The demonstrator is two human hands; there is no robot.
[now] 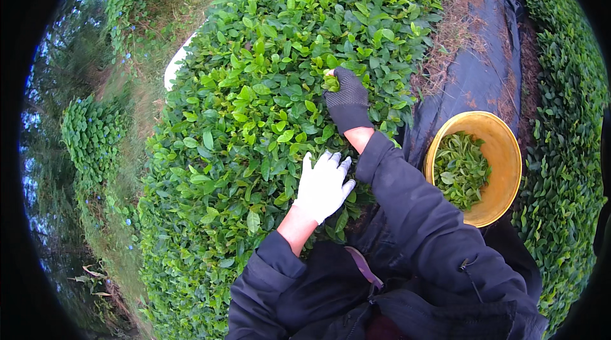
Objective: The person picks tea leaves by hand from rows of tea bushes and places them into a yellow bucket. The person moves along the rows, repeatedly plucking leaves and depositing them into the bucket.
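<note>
My left hand (324,187), in a white glove, rests spread over the top of a leafy green shrub hedge (215,116), its fingers apart and nothing seen in it. Farther out and to the right, my right hand (347,94) wears a dark, dotted glove with a bare fingertip. Its fingers are curled around a small bunch of light-green leaves (330,83), just above the foliage. A yellow bucket (501,168) stands to the right of my right forearm, with picked green leaves (460,168) lying inside it.
Black ground sheeting (482,53) with dry grass on it runs between this hedge and another hedge (568,116) at the right. A white object (179,63) shows at the hedge's left edge. Farther left are a grassy bank (143,116) and climbing plants with blue flowers.
</note>
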